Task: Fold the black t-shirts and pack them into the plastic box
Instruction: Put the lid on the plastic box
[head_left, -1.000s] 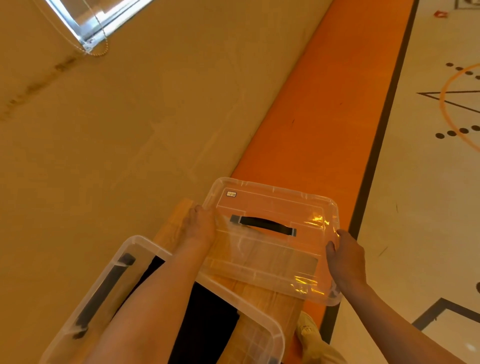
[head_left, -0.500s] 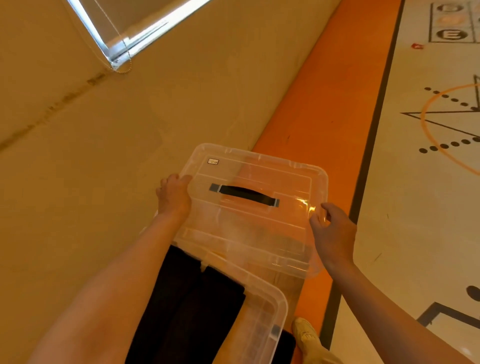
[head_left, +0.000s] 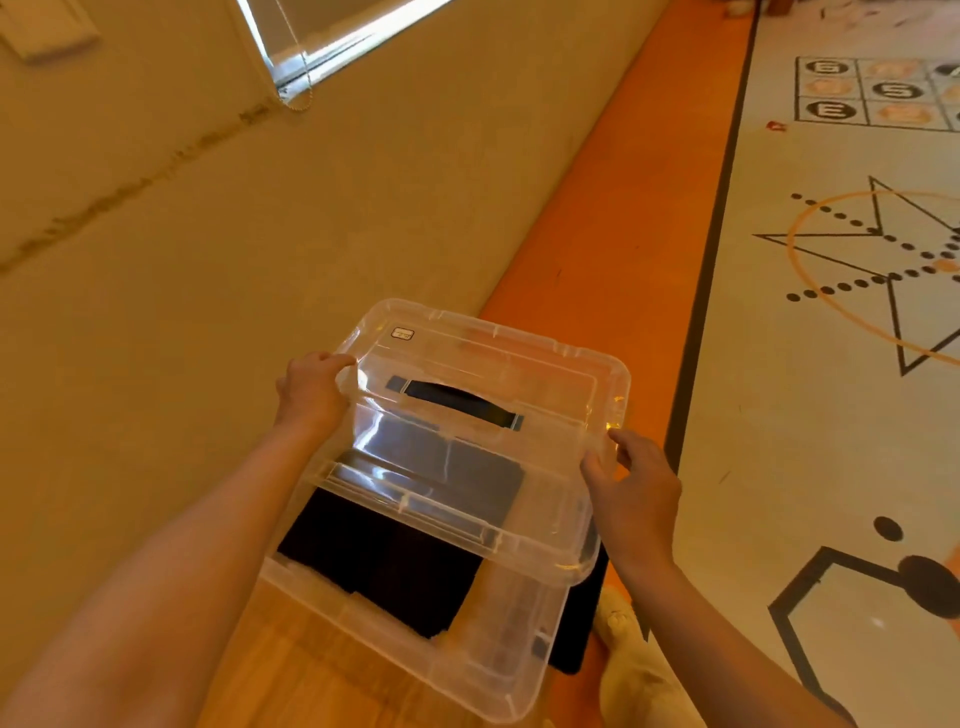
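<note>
Closing step: my left hand (head_left: 311, 387) and right hand (head_left: 631, 488) clamp clear lid (head_left: 483, 447) by its short edges, fingers curled over rim, lid held tilted above plastic box (head_left: 415, 660) at lower centre of frame. Folded black t-shirts (head_left: 384, 561) lie inside box, visible under lid's near edge. Next, I judge: square lid over rim, lower, press corners. Wall close on left, orange floor strip (head_left: 623, 249) free upper right; box sits on wood surface (head_left: 291, 670)
</note>
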